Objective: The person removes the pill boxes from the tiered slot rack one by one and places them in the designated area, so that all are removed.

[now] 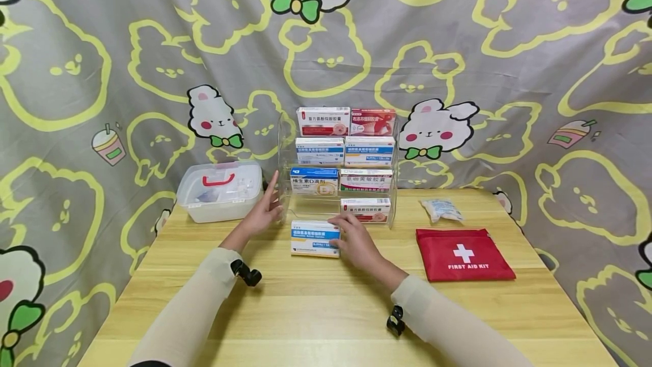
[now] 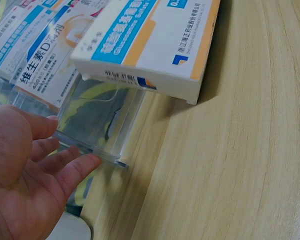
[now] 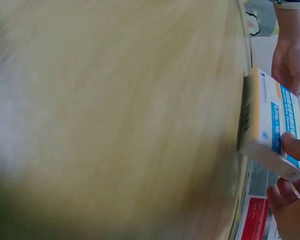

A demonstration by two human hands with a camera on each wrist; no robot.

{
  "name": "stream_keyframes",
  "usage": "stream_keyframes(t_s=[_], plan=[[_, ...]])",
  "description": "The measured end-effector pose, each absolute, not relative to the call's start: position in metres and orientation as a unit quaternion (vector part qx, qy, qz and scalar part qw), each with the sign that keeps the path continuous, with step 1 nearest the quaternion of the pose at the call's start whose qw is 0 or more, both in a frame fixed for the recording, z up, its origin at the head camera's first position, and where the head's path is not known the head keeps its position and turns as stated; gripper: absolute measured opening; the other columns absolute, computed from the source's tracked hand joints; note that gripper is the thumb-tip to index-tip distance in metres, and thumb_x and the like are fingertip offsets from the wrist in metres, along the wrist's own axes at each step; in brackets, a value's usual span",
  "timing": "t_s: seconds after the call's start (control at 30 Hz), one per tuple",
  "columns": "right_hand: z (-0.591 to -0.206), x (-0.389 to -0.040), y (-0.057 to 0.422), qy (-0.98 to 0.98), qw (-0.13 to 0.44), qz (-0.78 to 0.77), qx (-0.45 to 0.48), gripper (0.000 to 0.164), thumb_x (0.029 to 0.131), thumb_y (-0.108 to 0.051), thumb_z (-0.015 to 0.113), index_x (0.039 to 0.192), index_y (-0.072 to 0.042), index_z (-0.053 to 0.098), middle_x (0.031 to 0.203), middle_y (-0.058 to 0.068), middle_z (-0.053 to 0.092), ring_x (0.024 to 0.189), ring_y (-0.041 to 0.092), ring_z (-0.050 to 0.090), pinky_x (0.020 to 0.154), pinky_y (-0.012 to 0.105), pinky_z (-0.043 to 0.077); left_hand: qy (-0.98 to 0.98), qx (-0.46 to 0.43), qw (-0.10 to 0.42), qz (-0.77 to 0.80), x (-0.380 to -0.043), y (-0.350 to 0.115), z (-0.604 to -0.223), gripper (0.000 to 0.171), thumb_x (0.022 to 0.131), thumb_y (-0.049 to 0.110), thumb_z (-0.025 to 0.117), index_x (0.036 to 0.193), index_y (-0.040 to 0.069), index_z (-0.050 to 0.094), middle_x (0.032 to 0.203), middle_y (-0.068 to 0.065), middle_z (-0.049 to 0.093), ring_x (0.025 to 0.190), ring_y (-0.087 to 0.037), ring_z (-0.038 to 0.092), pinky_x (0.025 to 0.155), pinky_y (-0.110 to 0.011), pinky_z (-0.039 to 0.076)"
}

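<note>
My right hand [image 1: 359,247] pinches a white, blue and orange medicine box [image 1: 309,239] by its right end, thumb on the printed front. The box is held in front of the lowest tier of a clear tiered rack [image 1: 309,207], left of the white and red medicine box [image 1: 365,210] there. At the rack's left side is my left hand [image 1: 261,214], fingers extended; in the left wrist view its fingertips [image 2: 92,159] lie at the clear rack's edge. A blue and white vitamin D box [image 1: 313,180] stands one tier up.
More medicine boxes [image 1: 324,122] fill the upper tiers in pairs. Left of the rack stands a clear-lidded case [image 1: 221,191] with a red handle. A red first aid pouch [image 1: 466,255] and a small clear packet [image 1: 442,210] lie to the right. A patterned curtain [image 1: 326,44] hangs behind.
</note>
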State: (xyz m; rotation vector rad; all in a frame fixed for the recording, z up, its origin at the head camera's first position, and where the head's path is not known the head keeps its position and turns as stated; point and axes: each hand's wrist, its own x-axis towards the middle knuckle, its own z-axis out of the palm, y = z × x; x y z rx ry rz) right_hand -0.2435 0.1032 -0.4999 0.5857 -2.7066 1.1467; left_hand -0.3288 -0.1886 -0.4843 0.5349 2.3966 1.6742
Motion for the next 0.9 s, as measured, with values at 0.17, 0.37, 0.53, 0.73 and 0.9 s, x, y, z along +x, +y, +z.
stream_keyframes(t_s=[0.17, 0.37, 0.53, 0.73, 0.9], plan=[[-0.5015, -0.2432, 0.1034, -0.912, 0.064, 0.358, 0.191, 0.050, 0.091, -0.014, 0.080, 0.139, -0.013, 0.065, 0.139, 0.008, 0.060, 0.129, 0.030, 0.058, 0.108, 0.046, 0.049, 0.808, 0.175, 0.085, 0.555, -0.3283, -0.1887, -0.4841, 0.101, 0.106, -0.008, 0.043, 0.156, 0.062, -0.010, 0.169, -0.028, 0.008, 0.149, -0.054, 0.026, 0.103, -0.061, 0.046], [-0.5036, -0.2451, 0.1052, -0.913, 0.044, 0.354, 0.198, 0.049, 0.094, -0.014, 0.076, 0.141, -0.014, 0.063, 0.142, 0.007, 0.062, 0.136, 0.030, 0.053, 0.113, 0.049, 0.043, 0.808, 0.178, 0.079, 0.556, -0.3289, -0.1885, -0.4843, 0.101, 0.105, -0.009, 0.043, 0.159, 0.056, -0.012, 0.169, -0.030, 0.009, 0.148, -0.055, 0.027, 0.102, -0.060, 0.048], [-0.5049, -0.2485, 0.1063, -0.911, 0.019, 0.356, 0.208, 0.045, 0.097, -0.015, 0.073, 0.141, -0.009, 0.063, 0.144, 0.010, 0.062, 0.138, 0.034, 0.052, 0.115, 0.052, 0.040, 0.806, 0.175, 0.079, 0.560, -0.3291, -0.1888, -0.4845, 0.101, 0.105, -0.009, 0.044, 0.159, 0.058, -0.010, 0.169, -0.029, 0.010, 0.148, -0.054, 0.028, 0.101, -0.059, 0.048], [-0.5064, -0.2513, 0.1085, -0.908, -0.010, 0.362, 0.213, 0.045, 0.098, -0.013, 0.071, 0.142, -0.005, 0.061, 0.143, 0.014, 0.061, 0.137, 0.036, 0.053, 0.114, 0.052, 0.041, 0.807, 0.181, 0.078, 0.558, -0.3294, -0.1889, -0.4854, 0.101, 0.105, -0.010, 0.043, 0.160, 0.055, -0.011, 0.168, -0.031, 0.010, 0.147, -0.055, 0.028, 0.101, -0.060, 0.050], [-0.5095, -0.2527, 0.1100, -0.910, -0.030, 0.358, 0.206, 0.044, 0.101, -0.014, 0.068, 0.143, -0.004, 0.060, 0.147, 0.015, 0.058, 0.141, 0.036, 0.049, 0.116, 0.052, 0.039, 0.804, 0.185, 0.075, 0.560, -0.3302, -0.1889, -0.4852, 0.101, 0.105, -0.010, 0.043, 0.159, 0.055, -0.010, 0.168, -0.031, 0.010, 0.147, -0.055, 0.028, 0.097, -0.061, 0.052]])
